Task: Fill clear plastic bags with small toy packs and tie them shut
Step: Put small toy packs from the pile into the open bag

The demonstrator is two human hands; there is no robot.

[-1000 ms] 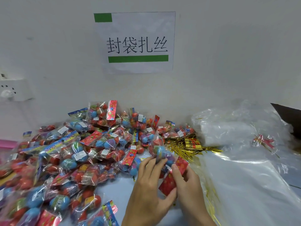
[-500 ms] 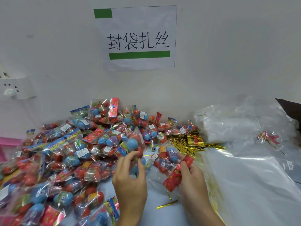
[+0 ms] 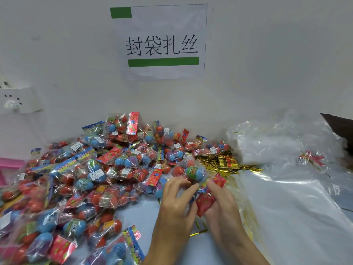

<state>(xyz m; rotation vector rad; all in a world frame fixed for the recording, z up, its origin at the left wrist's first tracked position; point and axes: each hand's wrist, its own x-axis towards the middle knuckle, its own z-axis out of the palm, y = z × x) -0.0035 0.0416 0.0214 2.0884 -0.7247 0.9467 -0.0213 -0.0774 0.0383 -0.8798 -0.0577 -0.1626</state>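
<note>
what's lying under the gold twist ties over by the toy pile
The gold twist ties lie partly on clear plastic bags and beside the toy packs. What is directly beneath the bundle is covered.

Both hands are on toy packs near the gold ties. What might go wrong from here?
1. The left hand and right hand pinch several slick toy packs at once; one may slip back into the pile.
2. Loose gold ties lie right behind the hands and one lies below them; these could get swept off or snagged.
3. The clear bags overlap, so picking up just one could be fiddly.
</note>
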